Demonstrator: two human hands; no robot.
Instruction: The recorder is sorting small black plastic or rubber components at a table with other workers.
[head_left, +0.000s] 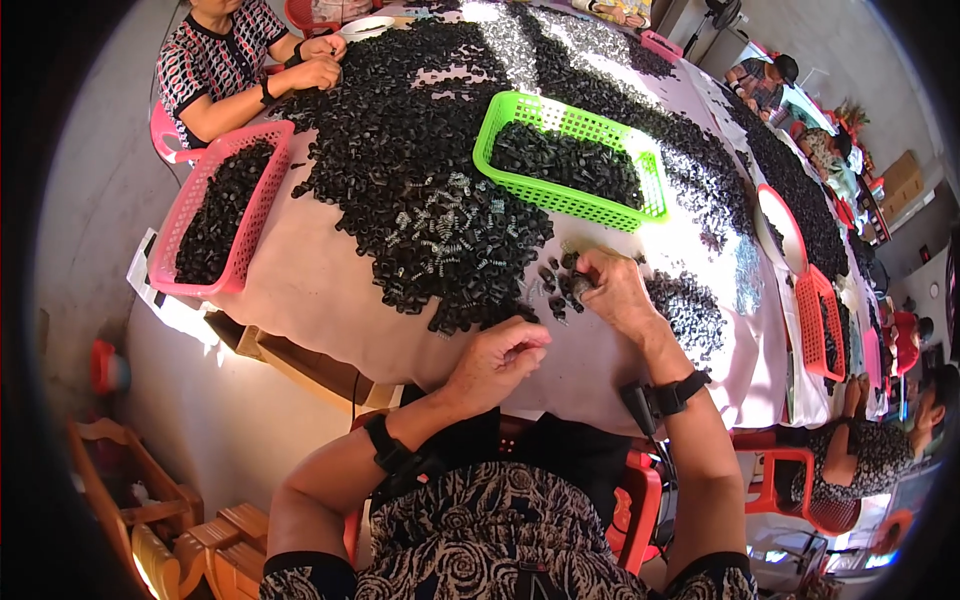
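Observation:
My left hand (pixel 497 362) is closed above the table's near edge, its fingers curled in. Whatever it may hold is hidden. To its right, my right hand (pixel 617 288) reaches farther in, fingertips pinched on a small black plastic part. A few loose black parts (pixel 556 290) lie just left of those fingertips. Beyond my left hand spreads a large heap of small black plastic parts (pixel 375 160), with silver coil springs (pixel 445 222) scattered over its near portion. Another small pile of parts (pixel 688 308) lies right of my right hand, in bright light.
A green basket (pixel 570 205) of black parts stands beyond my hands. One pink basket (pixel 222 262) is at the table's left edge; a red-orange basket (pixel 822 330) and white bowl (pixel 780 230) are at right. Other people (pixel 225 70) sit around the cloth-covered table (pixel 300 255).

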